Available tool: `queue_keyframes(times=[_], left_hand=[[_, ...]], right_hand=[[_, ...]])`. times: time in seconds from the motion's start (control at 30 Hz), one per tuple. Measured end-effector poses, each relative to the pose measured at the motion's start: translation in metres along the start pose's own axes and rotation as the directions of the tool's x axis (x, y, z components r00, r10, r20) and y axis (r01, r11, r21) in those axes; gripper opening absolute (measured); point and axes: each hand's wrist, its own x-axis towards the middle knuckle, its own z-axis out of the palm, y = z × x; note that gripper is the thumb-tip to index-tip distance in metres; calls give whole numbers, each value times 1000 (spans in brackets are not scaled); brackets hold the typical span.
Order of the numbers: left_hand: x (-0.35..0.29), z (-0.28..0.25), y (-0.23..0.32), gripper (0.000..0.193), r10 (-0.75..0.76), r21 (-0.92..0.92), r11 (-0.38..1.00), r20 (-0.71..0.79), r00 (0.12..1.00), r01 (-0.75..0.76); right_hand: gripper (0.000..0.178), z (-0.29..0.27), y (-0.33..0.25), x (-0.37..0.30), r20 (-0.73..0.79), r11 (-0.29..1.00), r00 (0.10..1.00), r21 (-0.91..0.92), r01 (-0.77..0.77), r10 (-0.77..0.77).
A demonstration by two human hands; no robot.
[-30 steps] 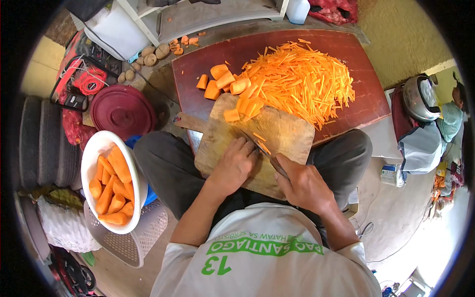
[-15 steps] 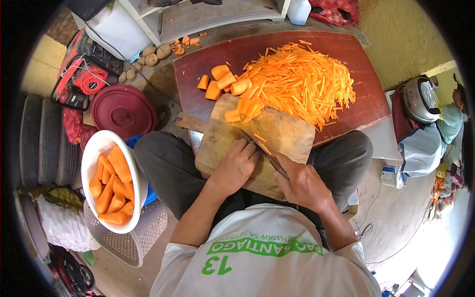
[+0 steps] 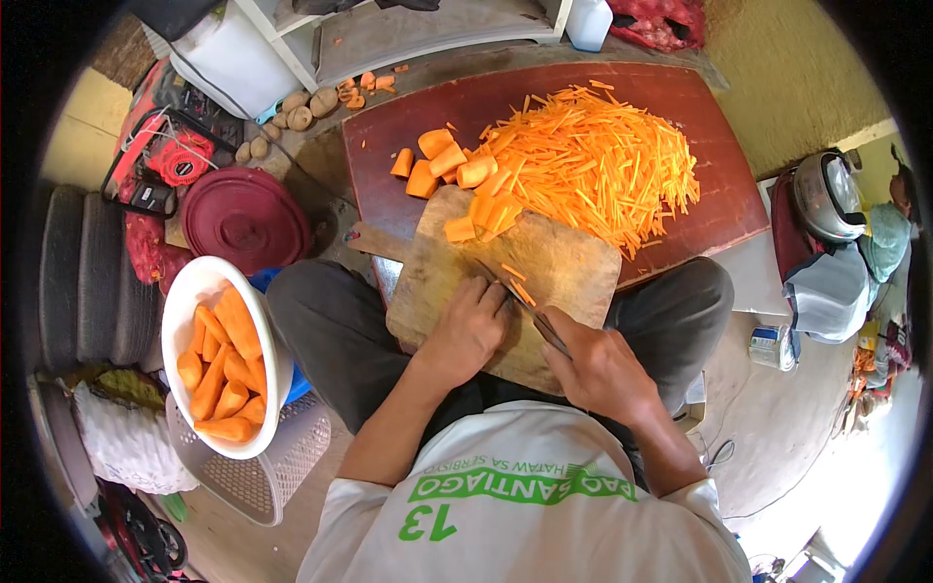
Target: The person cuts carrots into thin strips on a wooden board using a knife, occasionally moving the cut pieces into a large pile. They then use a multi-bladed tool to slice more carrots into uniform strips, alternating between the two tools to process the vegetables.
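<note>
A wooden cutting board (image 3: 575, 267) rests across my lap, its far side against the red table. My right hand (image 3: 604, 371) grips a knife (image 3: 526, 305) by its handle, blade pointing away and to the left. Close against the blade, my left hand (image 3: 465, 328) presses curled fingers on the board; what lies under them is hidden. A few thin carrot sticks (image 3: 522, 291) lie just right of the blade. Carrot slices (image 3: 494, 212) are stacked at the board's far edge. Beyond it are chunky carrot pieces (image 3: 442, 160) and a large heap of carrot strips (image 3: 603, 160).
The red table (image 3: 719, 185) carries the heap. To my left, a white tub (image 3: 279, 389) holds peeled carrots (image 3: 225, 364), with a grey perforated basket (image 3: 277, 486) below. A dark red lid (image 3: 243, 222) and several potatoes (image 3: 299, 118) lie farther back. At right is a tin can (image 3: 771, 347).
The carrot sticks right of the blade lie slightly farther apart, and the knife has shifted a little. Both hands keep nearly the same place.
</note>
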Motion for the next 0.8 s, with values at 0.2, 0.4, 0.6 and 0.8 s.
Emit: queue_keyframes(times=[0.2,0.4,0.6,0.8], left_hand=[[-1,-1,1,23,-19,16,1000,26,999,19],[1,-2,1,22,16,52,999,-25,1000,-15],[0,0,1,22,-1,-9,1000,-5,1000,1],[-2,1,-3,21,26,-1,1000,-17,1000,-26]], right_hand=[[52,1,0,5,74,997,995,-49,-58,61],[53,5,5,3,54,997,996,-43,-69,72],[54,1,-2,0,117,994,989,-65,-86,93],[53,12,7,17,61,998,998,-55,-23,26]])
